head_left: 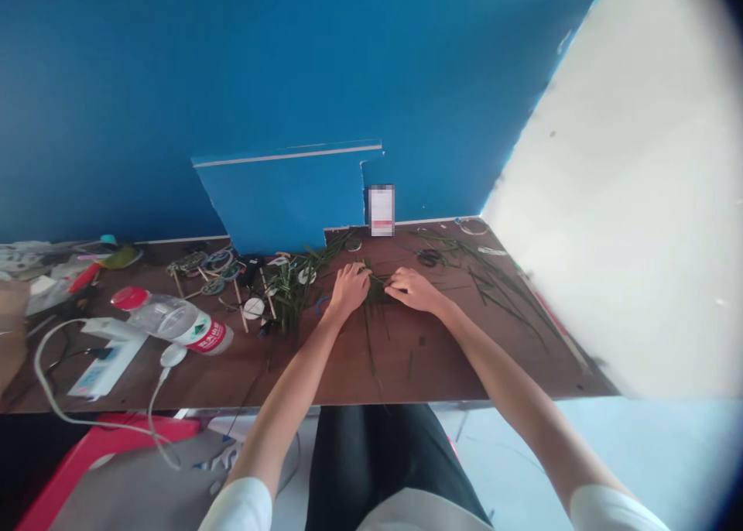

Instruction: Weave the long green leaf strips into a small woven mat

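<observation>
Long, narrow green leaf strips (376,292) lie crossed between my hands over the brown table, some trailing toward its front edge. Whether they are woven together is too small to make out. My left hand (350,287) is closed at their left side, fingertips bent down onto the strips. Opposite it, my right hand (413,288) pinches a strip between thumb and fingers. Black scissors (429,258) lie just beyond my right hand. To the left of my left hand is a heap of similar green leaves (289,295).
A clear bottle with a red cap (174,320) lies on a white power strip (110,361) at the left. Round trinkets and sticks (214,272) clutter the back left. More leaf strips (493,275) spread at the right, near the white wall (638,206).
</observation>
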### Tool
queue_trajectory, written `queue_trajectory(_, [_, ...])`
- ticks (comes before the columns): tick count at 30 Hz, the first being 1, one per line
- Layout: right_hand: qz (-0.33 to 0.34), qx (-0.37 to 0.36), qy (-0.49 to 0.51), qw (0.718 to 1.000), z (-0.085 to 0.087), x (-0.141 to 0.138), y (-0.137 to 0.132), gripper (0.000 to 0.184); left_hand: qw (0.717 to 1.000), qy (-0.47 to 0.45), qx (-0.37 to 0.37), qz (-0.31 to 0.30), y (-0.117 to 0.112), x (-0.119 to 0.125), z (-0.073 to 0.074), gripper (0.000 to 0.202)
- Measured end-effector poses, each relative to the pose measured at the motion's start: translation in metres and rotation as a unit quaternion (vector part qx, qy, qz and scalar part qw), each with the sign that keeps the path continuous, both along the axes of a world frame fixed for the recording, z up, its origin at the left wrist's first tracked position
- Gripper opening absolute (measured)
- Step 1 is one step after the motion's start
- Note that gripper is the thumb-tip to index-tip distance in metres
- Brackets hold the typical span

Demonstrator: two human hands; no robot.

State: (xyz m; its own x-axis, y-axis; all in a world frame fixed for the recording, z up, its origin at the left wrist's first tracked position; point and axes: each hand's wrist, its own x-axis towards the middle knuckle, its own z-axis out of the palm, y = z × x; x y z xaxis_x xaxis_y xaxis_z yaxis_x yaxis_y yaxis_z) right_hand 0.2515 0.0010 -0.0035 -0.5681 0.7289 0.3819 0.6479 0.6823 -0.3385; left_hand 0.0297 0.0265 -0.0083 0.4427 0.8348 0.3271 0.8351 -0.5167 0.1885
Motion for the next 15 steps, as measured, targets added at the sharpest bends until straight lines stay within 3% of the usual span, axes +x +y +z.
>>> queue_trajectory(15, [-0.001, -0.022, 0.001, 1.0, 0.0019, -0.0004, -0.002, 0.037, 0.999, 0.02, -0.023, -0.014, 0.0, 0.0005, 0.0049, 0.037])
